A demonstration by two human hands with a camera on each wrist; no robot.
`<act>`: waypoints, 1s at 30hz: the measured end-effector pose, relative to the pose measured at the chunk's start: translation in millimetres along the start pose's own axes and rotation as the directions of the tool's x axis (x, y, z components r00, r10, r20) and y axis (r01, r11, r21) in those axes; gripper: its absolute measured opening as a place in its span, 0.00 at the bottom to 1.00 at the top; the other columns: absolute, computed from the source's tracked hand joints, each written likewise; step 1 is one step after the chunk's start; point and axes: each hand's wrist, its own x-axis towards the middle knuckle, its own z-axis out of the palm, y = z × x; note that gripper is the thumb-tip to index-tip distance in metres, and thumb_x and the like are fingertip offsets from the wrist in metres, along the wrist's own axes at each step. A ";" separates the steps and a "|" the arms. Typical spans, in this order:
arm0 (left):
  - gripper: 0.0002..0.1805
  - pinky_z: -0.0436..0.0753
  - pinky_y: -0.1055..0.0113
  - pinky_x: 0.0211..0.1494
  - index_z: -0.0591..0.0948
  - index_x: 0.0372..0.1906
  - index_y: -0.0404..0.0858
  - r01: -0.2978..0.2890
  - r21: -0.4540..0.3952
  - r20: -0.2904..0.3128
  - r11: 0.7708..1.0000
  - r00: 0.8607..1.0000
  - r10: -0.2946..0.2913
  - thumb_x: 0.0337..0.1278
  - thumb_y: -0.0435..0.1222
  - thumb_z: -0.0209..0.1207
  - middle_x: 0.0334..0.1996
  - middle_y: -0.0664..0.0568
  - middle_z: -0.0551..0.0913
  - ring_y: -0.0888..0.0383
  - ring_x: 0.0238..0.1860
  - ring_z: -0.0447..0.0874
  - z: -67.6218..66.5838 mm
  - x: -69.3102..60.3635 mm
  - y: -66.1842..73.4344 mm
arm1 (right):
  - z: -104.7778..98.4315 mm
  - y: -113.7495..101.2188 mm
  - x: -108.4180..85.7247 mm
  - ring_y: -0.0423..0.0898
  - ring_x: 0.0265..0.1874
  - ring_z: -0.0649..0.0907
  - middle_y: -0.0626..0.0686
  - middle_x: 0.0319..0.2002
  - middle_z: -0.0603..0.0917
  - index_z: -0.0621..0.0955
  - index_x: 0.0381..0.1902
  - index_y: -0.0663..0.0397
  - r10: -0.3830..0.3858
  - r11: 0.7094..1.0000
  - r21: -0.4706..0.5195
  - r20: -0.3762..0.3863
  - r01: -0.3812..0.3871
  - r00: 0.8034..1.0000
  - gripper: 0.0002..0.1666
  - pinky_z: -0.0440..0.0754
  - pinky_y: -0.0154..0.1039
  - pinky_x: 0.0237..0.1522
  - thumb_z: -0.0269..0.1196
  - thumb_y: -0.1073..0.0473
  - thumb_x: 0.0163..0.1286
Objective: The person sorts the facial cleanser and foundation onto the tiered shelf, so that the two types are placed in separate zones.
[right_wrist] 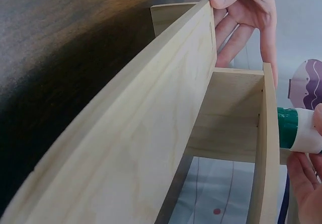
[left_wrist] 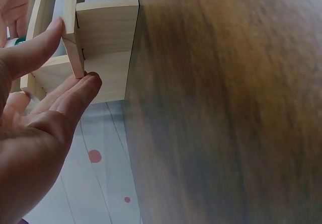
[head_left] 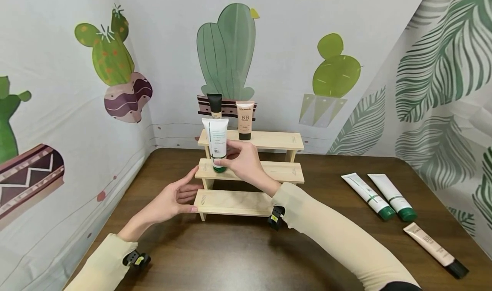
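Observation:
My right hand (head_left: pixel 246 161) pinches a white tube with a green cap (head_left: pixel 218 139) near its lower end. The tube stands cap down at the left of the middle step of a three-tier wooden stand (head_left: pixel 234 202). My left hand (head_left: pixel 169 201) holds the stand's left end; in the left wrist view its thumb and fingers (left_wrist: pixel 83 95) span the end of a step. On the top step a beige BB cream tube (head_left: pixel 244 119) stands on its black cap. Left of it, a black-topped tube (head_left: pixel 215 103) is partly hidden by the white one.
Two white tubes with green caps, a left one (head_left: pixel 367 195) and a right one (head_left: pixel 392 196), lie on the brown table (head_left: pixel 230 257) at the right. Nearer me lies another BB cream tube (head_left: pixel 430 245). A cactus-print cloth (head_left: pixel 284 48) hangs behind the table.

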 end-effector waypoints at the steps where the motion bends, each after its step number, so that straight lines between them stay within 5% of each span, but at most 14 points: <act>1: 0.64 0.78 0.53 0.69 0.47 0.87 0.48 -0.001 0.000 0.001 1.000 1.000 0.001 0.54 0.22 0.75 0.67 0.27 0.75 0.35 0.69 0.75 0.0 0.0 -0.2 | 0.4 0.1 0.0 0.45 0.35 0.90 0.52 0.39 0.91 0.88 0.59 0.58 0.001 1.000 0.000 0.000 -0.001 1.000 0.32 0.89 0.36 0.42 0.84 0.63 0.55; 30: 0.65 0.78 0.51 0.69 0.48 0.87 0.49 0.001 0.005 -0.013 1.000 1.000 -0.001 0.52 0.22 0.75 0.66 0.28 0.76 0.36 0.68 0.76 0.9 0.9 -2.3 | 10.5 2.2 -3.9 0.45 0.39 0.90 0.52 0.42 0.90 0.86 0.62 0.59 -0.023 0.999 0.040 -0.012 0.023 1.000 0.35 0.89 0.36 0.45 0.83 0.64 0.55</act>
